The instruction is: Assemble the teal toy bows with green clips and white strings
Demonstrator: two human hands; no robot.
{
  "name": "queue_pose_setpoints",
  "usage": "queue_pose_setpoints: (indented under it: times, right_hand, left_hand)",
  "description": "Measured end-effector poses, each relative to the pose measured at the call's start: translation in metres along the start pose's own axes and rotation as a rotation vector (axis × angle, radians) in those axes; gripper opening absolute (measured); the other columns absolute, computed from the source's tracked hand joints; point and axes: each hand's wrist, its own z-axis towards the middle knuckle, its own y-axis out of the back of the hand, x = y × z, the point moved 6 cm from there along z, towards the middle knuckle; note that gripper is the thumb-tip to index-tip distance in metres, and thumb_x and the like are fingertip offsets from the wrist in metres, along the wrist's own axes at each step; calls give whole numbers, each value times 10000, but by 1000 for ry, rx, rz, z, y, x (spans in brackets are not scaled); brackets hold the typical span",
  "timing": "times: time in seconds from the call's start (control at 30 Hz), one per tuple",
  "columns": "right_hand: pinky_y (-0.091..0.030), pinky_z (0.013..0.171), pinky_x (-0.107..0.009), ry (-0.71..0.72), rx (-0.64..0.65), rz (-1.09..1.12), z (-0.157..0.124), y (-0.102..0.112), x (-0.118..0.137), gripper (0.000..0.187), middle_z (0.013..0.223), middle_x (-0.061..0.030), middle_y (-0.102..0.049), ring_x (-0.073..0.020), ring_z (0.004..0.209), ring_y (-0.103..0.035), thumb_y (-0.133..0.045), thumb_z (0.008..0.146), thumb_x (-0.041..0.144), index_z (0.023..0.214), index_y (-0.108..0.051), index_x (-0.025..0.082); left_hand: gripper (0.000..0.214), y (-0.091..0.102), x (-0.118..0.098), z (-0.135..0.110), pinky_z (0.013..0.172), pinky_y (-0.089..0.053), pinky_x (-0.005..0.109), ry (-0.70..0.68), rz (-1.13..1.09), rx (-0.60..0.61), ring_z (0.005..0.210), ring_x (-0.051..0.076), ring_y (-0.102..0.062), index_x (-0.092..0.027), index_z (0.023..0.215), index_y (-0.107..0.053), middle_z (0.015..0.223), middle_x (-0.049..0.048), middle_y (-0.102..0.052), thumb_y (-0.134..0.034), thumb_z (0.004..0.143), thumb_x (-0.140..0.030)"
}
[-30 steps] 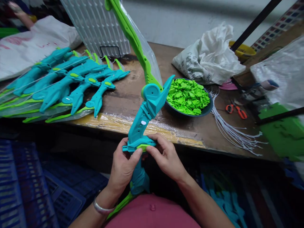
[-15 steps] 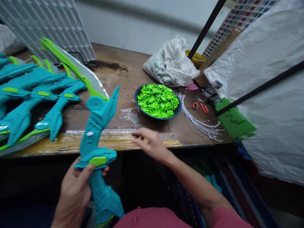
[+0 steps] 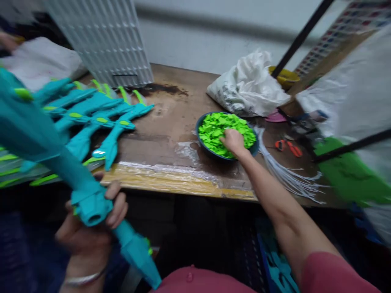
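My left hand (image 3: 113, 207) is wrapped round the middle grip of a teal plastic toy bow (image 3: 88, 179), which slants across the lower left, its upper limb close to the camera. Over the table, my right hand (image 3: 233, 142) reaches into a dark round bowl (image 3: 214, 155) heaped with small bright green plastic pieces (image 3: 214, 125). Its fingers are bent down into the heap with the tips hidden, so what they pinch does not show. Several more teal toy bows (image 3: 113, 134) with green inserts lie overlapped on the table's left side.
White cable ties (image 3: 287, 175) fan out right of the bowl, near orange-handled cutters (image 3: 287, 147). Behind stands a white sack (image 3: 247, 89). A ribbed panel (image 3: 106, 44) leans at the back left. Dark bars (image 3: 305, 36) cross the right side. Teal parts (image 3: 281, 268) lie in a crate below.
My right hand has gone from the table's front edge into the bowl of green pieces. My left hand has turned the toy bow, now tilted to the left. The view has swung left.
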Motion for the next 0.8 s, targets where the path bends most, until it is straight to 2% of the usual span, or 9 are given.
queue_pose_setpoints:
  times: [0.03,0.1,0.2,0.33,0.53,0.67,0.8]
  right_hand:
    - [-434,750,-316,14,13,-22,-4,1,5,267,1113,-215,-692,-274,947,-646,-620,917,207,1141,-713,95]
    - [-392,694,-330,55,22,-53,-11,5,11,258,1120,-251,-664,-281,938,-639,-595,941,181,1152,-707,81]
    - [-317,636,-363,115,21,-79,-12,6,16,239,1073,-289,-640,-262,874,-635,-563,981,186,1109,-726,65]
    - [-282,609,-371,158,-7,-104,-9,5,17,209,1089,-264,-626,-196,751,-597,-590,977,207,1079,-735,96]
    - [-281,594,-358,241,-45,-122,-12,11,21,200,989,-203,-649,-153,646,-515,-582,971,193,832,-724,185]
    - [-277,594,-355,246,-105,-81,-17,16,21,197,903,-195,-659,-171,640,-531,-614,932,149,760,-690,205]
    - [-306,600,-365,166,-233,7,-24,28,13,102,891,-226,-688,-220,679,-582,-632,901,126,855,-705,180]
  left_hand:
    - [456,1,-3,1,288,-294,204,-16,-57,-16,374,61,-399,-233,1098,-688,696,-20,-566,-815,695,-406]
    - [337,3,-5,3,286,-218,182,3,-126,-38,353,49,-328,-253,1092,-680,637,-48,-476,-758,785,-369]
    - [281,0,-9,5,276,-161,182,25,-147,21,336,46,-227,-244,1077,-689,585,-74,-359,-721,848,-404]
    - [319,-5,-13,-3,284,-145,178,-9,-179,4,370,44,-169,-242,1085,-690,600,-79,-301,-740,835,-432]
    - [516,-6,-16,-15,271,-133,194,-51,-305,67,375,54,-117,-219,1095,-677,604,-80,-295,-665,821,-656]
    - [464,-5,-25,-19,324,-213,186,-135,-338,58,422,65,-132,-219,1101,-666,631,-77,-294,-753,785,-547]
    - [301,-11,-32,-19,417,-308,188,-217,-387,1,481,83,-220,-215,1030,-668,672,-55,-312,-729,806,-406]
